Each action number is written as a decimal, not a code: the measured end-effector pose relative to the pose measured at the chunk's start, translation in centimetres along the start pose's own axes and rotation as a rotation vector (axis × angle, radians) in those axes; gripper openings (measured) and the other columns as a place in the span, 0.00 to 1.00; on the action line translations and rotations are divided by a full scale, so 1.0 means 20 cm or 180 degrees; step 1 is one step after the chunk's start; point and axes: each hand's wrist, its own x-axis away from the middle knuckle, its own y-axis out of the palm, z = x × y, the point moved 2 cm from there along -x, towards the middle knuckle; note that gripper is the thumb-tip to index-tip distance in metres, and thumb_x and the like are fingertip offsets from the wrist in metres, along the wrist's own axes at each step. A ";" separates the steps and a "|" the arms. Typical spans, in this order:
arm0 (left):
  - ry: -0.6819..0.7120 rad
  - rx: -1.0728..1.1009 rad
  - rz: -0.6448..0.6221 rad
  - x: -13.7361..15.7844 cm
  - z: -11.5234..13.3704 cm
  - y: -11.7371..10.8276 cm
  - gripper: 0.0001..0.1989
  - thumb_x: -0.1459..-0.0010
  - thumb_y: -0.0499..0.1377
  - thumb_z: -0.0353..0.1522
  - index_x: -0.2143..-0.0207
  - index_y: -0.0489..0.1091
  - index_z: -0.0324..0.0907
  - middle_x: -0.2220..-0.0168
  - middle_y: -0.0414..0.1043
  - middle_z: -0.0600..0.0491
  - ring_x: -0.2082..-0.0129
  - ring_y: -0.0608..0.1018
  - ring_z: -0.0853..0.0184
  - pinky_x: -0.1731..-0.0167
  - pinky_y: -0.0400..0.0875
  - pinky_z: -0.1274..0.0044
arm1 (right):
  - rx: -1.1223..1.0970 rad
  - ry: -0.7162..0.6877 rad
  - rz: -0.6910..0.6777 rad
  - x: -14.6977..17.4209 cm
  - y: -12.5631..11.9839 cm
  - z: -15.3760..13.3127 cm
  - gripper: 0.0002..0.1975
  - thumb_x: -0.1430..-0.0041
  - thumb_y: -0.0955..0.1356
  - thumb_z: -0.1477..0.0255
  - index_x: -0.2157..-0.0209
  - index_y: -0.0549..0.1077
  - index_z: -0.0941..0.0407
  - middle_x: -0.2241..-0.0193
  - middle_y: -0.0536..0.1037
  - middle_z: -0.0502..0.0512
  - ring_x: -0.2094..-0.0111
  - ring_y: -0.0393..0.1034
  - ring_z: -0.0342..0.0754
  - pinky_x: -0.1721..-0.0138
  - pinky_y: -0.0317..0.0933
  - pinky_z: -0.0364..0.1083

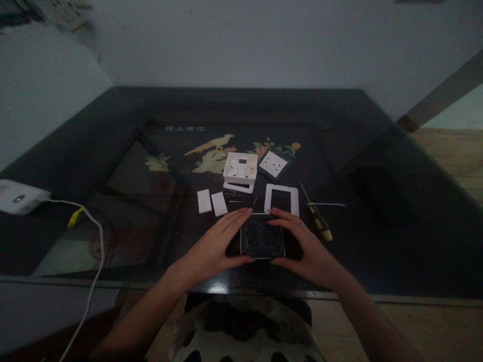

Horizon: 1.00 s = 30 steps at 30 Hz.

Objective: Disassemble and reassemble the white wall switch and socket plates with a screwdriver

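Between my two hands is a black wall switch module (263,239) with a pale rim, close to the table's near edge. My left hand (222,241) grips its left side, fingers at the far corner and thumb at the near one. On the opposite side my right hand (302,246) holds it the same way. Just beyond lie a white cover frame (268,197), two white switch rockers (204,201) and a few small screws (231,194). A white mounting box (240,171) stands farther off, beside a socket panel (273,165).
To the right lies a screwdriver (320,221) with a yellow and black handle, its tip pointing away. A white power strip (22,197) sits at the far left, its white cable (98,251) running off the near edge. The dark glossy table (377,261) meets a wall behind.
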 end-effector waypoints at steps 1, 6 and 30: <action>-0.0015 0.0001 0.0005 0.00 0.00 0.00 0.43 0.47 0.64 0.38 0.35 0.44 0.51 0.35 0.52 0.45 0.36 0.59 0.55 0.39 0.56 0.59 | -0.0039 0.0007 0.0004 0.00 0.00 0.00 0.31 0.49 0.72 0.69 0.44 0.60 0.49 0.39 0.59 0.60 0.37 0.52 0.57 0.39 0.52 0.62; -0.0040 0.0003 -0.0026 0.00 0.00 0.00 0.42 0.46 0.64 0.37 0.35 0.44 0.51 0.35 0.53 0.45 0.37 0.59 0.54 0.39 0.56 0.58 | -0.0275 0.0146 0.0003 0.00 -0.01 0.00 0.33 0.49 0.72 0.71 0.43 0.59 0.48 0.39 0.59 0.60 0.37 0.54 0.57 0.40 0.54 0.63; 0.0123 -0.0408 0.0085 0.00 -0.01 0.03 0.42 0.47 0.63 0.38 0.35 0.44 0.47 0.36 0.54 0.44 0.37 0.60 0.56 0.39 0.58 0.61 | -0.0828 0.0294 0.0060 0.01 -0.01 0.03 0.27 0.50 0.73 0.69 0.49 0.65 0.49 0.40 0.62 0.57 0.39 0.57 0.54 0.40 0.57 0.59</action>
